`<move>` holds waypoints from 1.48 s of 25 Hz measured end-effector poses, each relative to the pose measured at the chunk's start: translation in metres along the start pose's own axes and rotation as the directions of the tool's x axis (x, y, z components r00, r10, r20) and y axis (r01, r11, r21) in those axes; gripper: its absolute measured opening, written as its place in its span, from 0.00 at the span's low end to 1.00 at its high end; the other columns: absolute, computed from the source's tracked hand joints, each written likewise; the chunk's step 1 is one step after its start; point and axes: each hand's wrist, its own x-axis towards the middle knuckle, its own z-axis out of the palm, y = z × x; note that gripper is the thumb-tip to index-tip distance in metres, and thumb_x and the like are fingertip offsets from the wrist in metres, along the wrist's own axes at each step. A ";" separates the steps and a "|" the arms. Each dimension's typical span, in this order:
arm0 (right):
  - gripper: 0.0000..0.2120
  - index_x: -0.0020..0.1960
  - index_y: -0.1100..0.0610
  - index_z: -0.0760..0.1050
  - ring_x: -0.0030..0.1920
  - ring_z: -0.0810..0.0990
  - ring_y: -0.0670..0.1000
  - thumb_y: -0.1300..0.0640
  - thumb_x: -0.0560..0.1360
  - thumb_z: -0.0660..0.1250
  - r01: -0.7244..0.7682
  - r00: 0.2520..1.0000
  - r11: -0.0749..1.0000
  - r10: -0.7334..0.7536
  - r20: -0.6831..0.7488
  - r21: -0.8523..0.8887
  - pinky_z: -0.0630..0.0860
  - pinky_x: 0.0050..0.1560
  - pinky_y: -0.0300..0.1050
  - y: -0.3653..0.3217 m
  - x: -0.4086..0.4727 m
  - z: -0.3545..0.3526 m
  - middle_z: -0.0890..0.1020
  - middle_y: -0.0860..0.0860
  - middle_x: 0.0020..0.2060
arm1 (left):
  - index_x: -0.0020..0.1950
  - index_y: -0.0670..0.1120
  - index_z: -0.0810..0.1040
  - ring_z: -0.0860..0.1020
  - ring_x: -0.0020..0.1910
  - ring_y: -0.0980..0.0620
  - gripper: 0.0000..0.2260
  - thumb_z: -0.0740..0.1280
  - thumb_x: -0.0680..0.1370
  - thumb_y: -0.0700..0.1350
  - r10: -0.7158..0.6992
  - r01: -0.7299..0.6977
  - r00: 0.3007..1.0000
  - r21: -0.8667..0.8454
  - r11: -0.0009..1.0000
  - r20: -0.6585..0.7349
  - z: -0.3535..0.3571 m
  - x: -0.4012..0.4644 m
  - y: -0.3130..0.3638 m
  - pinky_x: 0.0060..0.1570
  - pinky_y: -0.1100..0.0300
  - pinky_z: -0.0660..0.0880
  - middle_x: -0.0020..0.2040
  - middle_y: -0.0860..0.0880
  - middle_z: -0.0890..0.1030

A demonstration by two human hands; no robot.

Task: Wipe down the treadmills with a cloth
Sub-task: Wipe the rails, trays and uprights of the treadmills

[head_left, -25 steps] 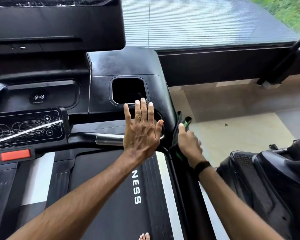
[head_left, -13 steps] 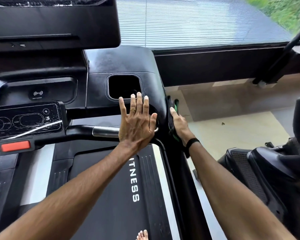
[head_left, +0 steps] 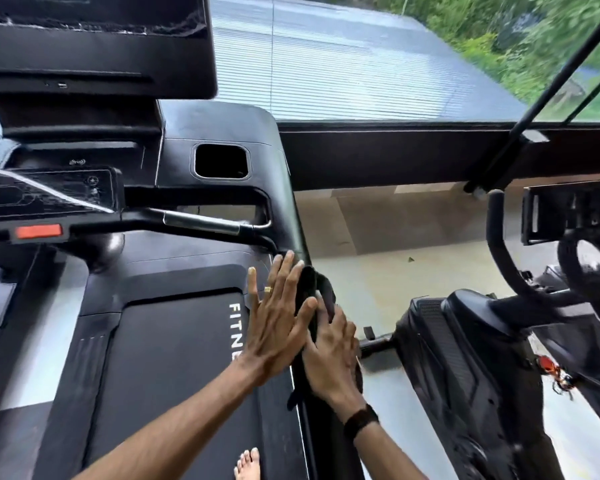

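The person stands on the treadmill [head_left: 174,358] with both arms stretched out toward its right side post [head_left: 297,230]. The left hand [head_left: 278,323] is flat, its fingers straight and a little apart, with a gold ring [head_left: 268,289] on one finger. It lies against the inner side of the post, just below where the handlebar [head_left: 201,223] meets it. The right hand [head_left: 329,355] presses a dark cloth [head_left: 321,296] onto the outer side of the same post, fingers mostly straight over the cloth. The cloth sticks up past the fingertips and a bit of it hangs down under the palm. The two hands are close together, with the post and cloth between them. A black band [head_left: 361,419] sits on the right wrist.

Higher up is the treadmill's black console with a square cup hole [head_left: 221,161], a big screen [head_left: 94,43] and a red stop button [head_left: 38,231]. A bare foot [head_left: 248,464] shows on the belt. To the right stands another black machine [head_left: 471,368] – and past the window there are green plants [head_left: 520,36]
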 end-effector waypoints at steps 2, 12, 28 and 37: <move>0.31 0.80 0.42 0.54 0.71 0.63 0.58 0.33 0.79 0.49 -0.046 0.998 0.984 0.038 0.044 0.172 0.59 0.72 0.54 0.022 -0.009 -0.001 0.64 0.54 0.73 | 0.80 0.47 0.59 0.46 0.81 0.54 0.28 0.49 0.83 0.58 -0.046 0.046 0.999 0.017 0.999 0.000 -0.005 -0.036 0.018 0.76 0.48 0.30 0.82 0.51 0.53; 0.30 0.80 0.48 0.51 0.70 0.64 0.61 0.39 0.82 0.51 -0.041 0.995 0.967 0.017 0.100 0.252 0.61 0.70 0.57 0.082 -0.121 -0.004 0.68 0.59 0.70 | 0.82 0.54 0.45 0.37 0.78 0.64 0.34 0.41 0.78 0.68 -0.453 0.452 0.891 -0.166 0.876 0.036 0.012 -0.179 0.125 0.72 0.53 0.25 0.81 0.58 0.41; 0.26 0.78 0.43 0.58 0.68 0.65 0.61 0.38 0.81 0.50 -0.046 0.999 0.978 0.049 -0.011 0.202 0.61 0.70 0.58 0.088 -0.174 0.005 0.71 0.60 0.66 | 0.77 0.51 0.61 0.53 0.79 0.58 0.33 0.42 0.79 0.68 -0.460 0.403 0.875 -0.297 0.866 -0.154 0.000 -0.223 0.132 0.76 0.53 0.40 0.80 0.52 0.56; 0.29 0.79 0.53 0.61 0.67 0.65 0.60 0.45 0.80 0.55 0.249 0.911 0.937 -0.313 -0.269 -0.246 0.61 0.66 0.52 0.120 -0.308 0.035 0.63 0.60 0.73 | 0.70 0.50 0.68 0.69 0.66 0.58 0.20 0.58 0.80 0.54 -0.542 0.362 0.829 -0.606 0.709 -0.139 -0.024 -0.323 0.163 0.66 0.54 0.67 0.67 0.58 0.69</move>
